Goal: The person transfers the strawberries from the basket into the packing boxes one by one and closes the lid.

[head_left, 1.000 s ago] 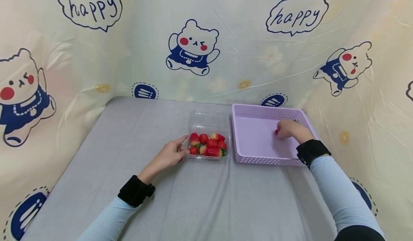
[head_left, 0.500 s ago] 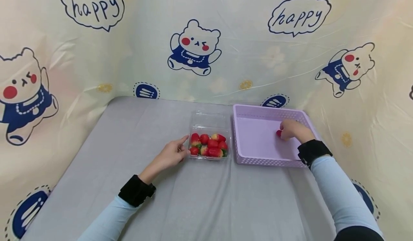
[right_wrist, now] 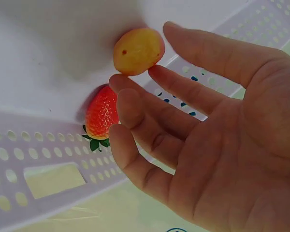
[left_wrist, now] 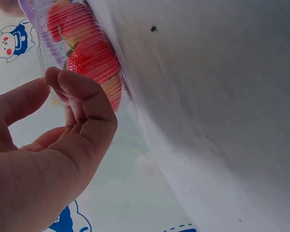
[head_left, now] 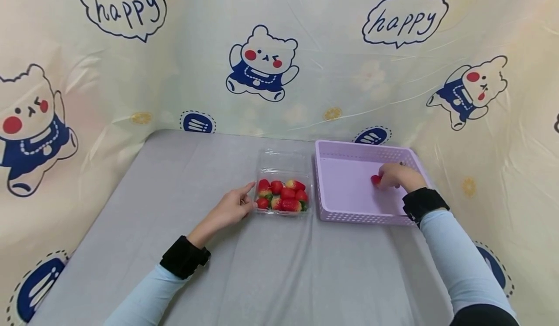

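Observation:
A clear plastic fruit box [head_left: 284, 174] with its lid raised holds several strawberries [head_left: 288, 193]. My left hand [head_left: 233, 207] is at the box's left side; in the left wrist view its thumb and bent fingertips meet at the box's edge. Inside the lilac basket [head_left: 342, 180], my right hand [head_left: 397, 176] has its fingers spread loosely around a small yellow-and-red fruit [right_wrist: 138, 51], which sits just beyond the thumb and index fingertips. A red strawberry [right_wrist: 102, 113] with green leaves lies by the basket wall, partly behind the other fingertips.
The grey cloth [head_left: 244, 272] covers the table, with folds running toward its front edge. A cartoon-printed curtain [head_left: 340, 73] rises behind and beside it. The basket has a raised perforated wall, and its left side stands close to the box.
My right hand has shifted slightly within the basket, and more of the red fruit shows beside its fingertips. My left hand and the box keep their places.

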Demonstrator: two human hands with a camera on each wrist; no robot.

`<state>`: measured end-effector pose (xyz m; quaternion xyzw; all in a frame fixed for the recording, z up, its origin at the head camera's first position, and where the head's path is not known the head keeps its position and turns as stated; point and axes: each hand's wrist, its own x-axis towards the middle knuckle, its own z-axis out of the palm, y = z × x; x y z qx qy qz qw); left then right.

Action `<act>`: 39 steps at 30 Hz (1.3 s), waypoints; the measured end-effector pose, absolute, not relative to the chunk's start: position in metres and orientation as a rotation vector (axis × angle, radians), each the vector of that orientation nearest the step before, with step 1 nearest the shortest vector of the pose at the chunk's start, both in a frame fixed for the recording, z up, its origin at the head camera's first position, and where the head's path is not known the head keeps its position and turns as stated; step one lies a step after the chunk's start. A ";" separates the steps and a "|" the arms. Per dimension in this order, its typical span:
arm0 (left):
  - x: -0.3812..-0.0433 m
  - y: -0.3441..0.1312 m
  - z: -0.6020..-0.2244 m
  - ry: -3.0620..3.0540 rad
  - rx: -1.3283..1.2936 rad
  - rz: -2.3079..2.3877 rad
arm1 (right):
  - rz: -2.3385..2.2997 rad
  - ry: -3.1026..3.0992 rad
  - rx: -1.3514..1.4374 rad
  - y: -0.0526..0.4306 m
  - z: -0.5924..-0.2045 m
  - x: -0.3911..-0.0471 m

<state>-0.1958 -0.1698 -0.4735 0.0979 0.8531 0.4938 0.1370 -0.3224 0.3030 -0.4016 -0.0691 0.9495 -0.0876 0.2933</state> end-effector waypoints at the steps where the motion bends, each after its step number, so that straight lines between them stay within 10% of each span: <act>1: -0.196 -0.170 -0.474 2.467 0.283 1.429 | -0.243 2.524 -0.183 0.302 -0.402 -0.322; 39: -0.196 -0.169 -0.474 2.463 0.271 1.436 | -0.018 2.508 -0.243 0.294 -0.405 -0.325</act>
